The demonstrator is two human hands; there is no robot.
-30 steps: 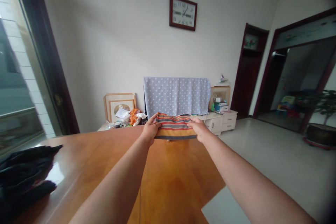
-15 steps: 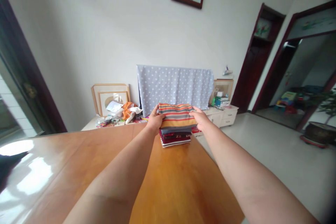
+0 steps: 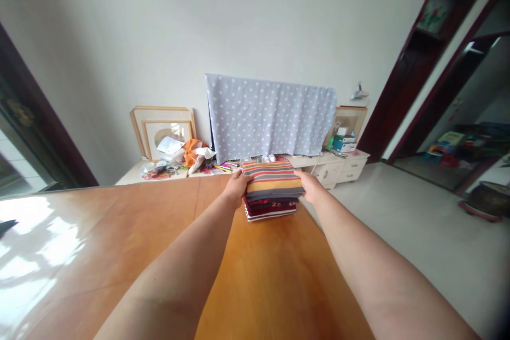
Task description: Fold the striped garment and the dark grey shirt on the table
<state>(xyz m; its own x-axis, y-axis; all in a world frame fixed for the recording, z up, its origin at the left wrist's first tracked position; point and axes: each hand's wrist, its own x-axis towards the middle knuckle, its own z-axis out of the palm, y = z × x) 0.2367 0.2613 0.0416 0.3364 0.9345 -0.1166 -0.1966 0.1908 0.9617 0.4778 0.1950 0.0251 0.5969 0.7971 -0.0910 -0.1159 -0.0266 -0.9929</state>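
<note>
A folded striped garment (image 3: 273,178), in orange, grey and yellow bands, lies on a stack of folded clothes (image 3: 271,210) in dark red, black and white stripes. The stack rests near the far right corner of the wooden table (image 3: 263,276). My left hand (image 3: 237,187) grips the striped garment's left edge, thumb on top. At its right edge, my right hand (image 3: 311,186) is closed on the same garment. The fingers beneath the cloth are hidden on both sides.
Beyond the table stands a low white cabinet (image 3: 348,167) with boxes and loose items on it. A dotted grey cloth (image 3: 271,117) drapes over something large there. Picture frames (image 3: 163,122) and an orange bag (image 3: 194,151) are at the left.
The striped garment has come down from a tilted, raised position to lie flatter on the stack, both hands still on it. The camera view has tipped downward.
</note>
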